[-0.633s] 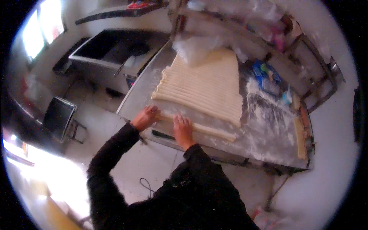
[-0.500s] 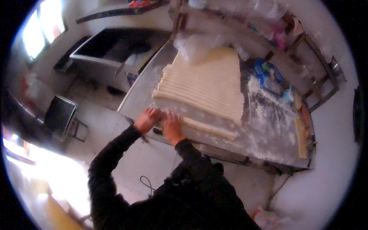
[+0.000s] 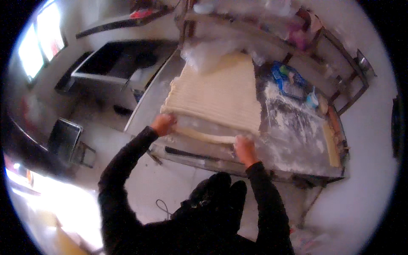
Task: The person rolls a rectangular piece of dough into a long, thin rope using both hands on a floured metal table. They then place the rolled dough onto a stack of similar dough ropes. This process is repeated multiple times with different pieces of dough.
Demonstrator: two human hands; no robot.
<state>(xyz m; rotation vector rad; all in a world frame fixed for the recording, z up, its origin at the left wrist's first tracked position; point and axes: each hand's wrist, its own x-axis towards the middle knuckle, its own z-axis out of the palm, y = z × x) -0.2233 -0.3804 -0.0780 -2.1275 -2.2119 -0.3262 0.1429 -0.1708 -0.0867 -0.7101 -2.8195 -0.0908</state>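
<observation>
A long strip of dough [image 3: 204, 137] stretches between my two hands near the table's front edge, sagging slightly in the middle. My left hand [image 3: 163, 124] is closed on its left end. At the other end, my right hand [image 3: 245, 148] grips the strip with curled fingers. Just beyond lies a wide sheet of pale dough strips [image 3: 216, 93] laid side by side in rows. Crumpled clear plastic [image 3: 204, 57] covers part of its far edge.
White flour [image 3: 293, 123] is scattered on the metal table to the right. A blue package [image 3: 287, 78] and a small light-blue item [image 3: 312, 100] lie at the back right. Another dough strip [image 3: 331, 144] rests by the right edge. A black-topped counter [image 3: 112, 59] stands at the left.
My right hand has moved right, along to the strip's other end, and my left hand has risen slightly. The strip now hangs between both hands. The whole view has shifted a little.
</observation>
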